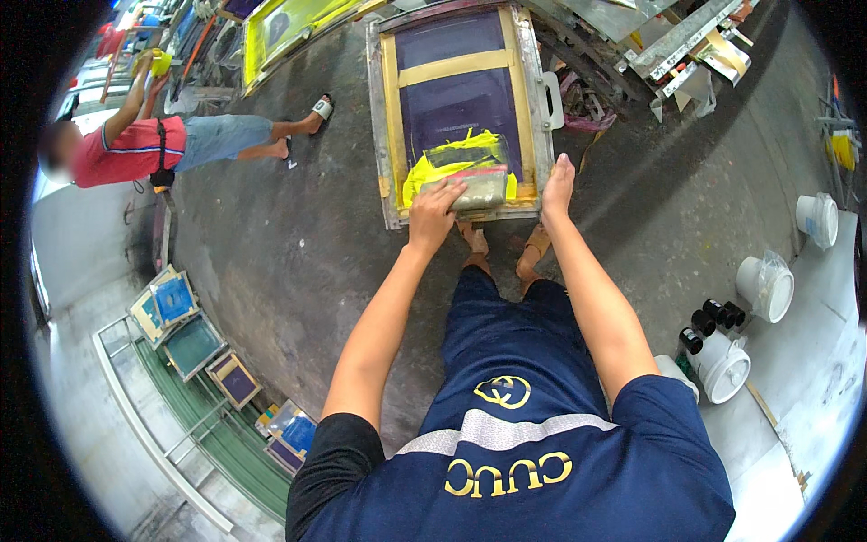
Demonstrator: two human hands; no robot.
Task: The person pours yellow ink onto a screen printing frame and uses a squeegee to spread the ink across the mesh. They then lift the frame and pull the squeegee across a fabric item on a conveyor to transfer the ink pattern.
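Note:
A screen-printing frame (389, 117) with purple mesh and tan taped borders is held out in front of me at the top middle. Bright yellow ink (424, 169) lies across its near part. My left hand (435, 210) is closed on a flat, greyish scraper (483, 190) resting in the ink near the frame's near edge. My right hand (558, 188) grips the frame's right side at its near corner, fingers along the outer edge.
Another person (131, 144) at left holds something yellow. A rack (113, 361) of screens stands lower left; a yellow-stained frame (266, 36) lies top left. Metal beams (668, 50) are top right. White buckets (763, 289) and black containers (700, 325) stand along the right.

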